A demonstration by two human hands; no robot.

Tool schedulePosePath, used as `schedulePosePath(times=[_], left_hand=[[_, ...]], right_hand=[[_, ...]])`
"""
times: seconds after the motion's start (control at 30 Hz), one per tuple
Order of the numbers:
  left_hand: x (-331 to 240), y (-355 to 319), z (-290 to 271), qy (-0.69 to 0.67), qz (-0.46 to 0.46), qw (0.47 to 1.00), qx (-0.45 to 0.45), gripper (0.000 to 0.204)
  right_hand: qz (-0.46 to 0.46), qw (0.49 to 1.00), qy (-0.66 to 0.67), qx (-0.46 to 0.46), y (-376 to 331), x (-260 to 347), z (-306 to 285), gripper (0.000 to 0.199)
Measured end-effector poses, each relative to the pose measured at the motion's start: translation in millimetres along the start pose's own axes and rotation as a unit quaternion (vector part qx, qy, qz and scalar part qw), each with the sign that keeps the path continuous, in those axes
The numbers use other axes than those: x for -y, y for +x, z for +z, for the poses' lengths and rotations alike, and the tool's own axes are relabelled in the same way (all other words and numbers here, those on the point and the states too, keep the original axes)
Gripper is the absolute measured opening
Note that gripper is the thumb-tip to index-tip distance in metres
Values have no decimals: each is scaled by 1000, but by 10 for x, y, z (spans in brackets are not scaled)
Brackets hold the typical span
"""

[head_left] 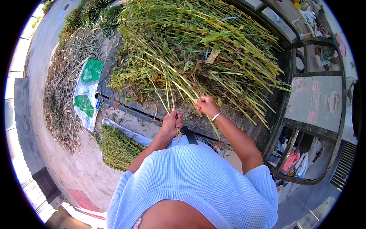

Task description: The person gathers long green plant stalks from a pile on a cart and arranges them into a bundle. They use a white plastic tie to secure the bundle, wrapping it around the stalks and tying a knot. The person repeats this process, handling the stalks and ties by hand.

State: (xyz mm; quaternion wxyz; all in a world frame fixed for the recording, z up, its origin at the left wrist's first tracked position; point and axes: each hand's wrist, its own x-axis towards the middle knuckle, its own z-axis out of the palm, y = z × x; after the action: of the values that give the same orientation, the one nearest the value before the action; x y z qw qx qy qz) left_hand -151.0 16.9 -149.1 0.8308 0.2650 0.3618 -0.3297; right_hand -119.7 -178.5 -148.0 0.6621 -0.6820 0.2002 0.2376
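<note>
A large heap of cut sesame stalks (236,57), green-yellow with pods along the stems, lies on a dark flat truck bed (137,110). My left hand (172,121) is closed round the lower ends of a few thin sesame stalks (167,93), close to my body. Further right and slightly farther out, my right hand (207,106) grips the bare stems of other sesame stalks (183,84) at the heap's near edge. Their leafy tops run up and left into the heap, so I cannot tell where they end. A silver bangle (216,116) circles my right wrist.
A dark metal frame (319,130) with panels stands along the right. On the left, a white and green sack (88,93) lies beside dry stalks (61,91) on the concrete ground. A smaller bundle of green stalks (120,147) rests on a pale sheet near my left elbow.
</note>
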Motion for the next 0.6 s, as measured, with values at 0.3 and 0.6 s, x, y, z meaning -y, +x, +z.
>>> schedulePosePath(times=[0.3, 0.6], left_hand=[[-44, 49, -72, 21, 108, 989, -102, 30], [41, 123, -9, 121, 97, 987, -50, 26]], right_hand=[[35, 984, -80, 156, -38, 56, 89, 29], [41, 972, -73, 219, -123, 25, 130, 32]])
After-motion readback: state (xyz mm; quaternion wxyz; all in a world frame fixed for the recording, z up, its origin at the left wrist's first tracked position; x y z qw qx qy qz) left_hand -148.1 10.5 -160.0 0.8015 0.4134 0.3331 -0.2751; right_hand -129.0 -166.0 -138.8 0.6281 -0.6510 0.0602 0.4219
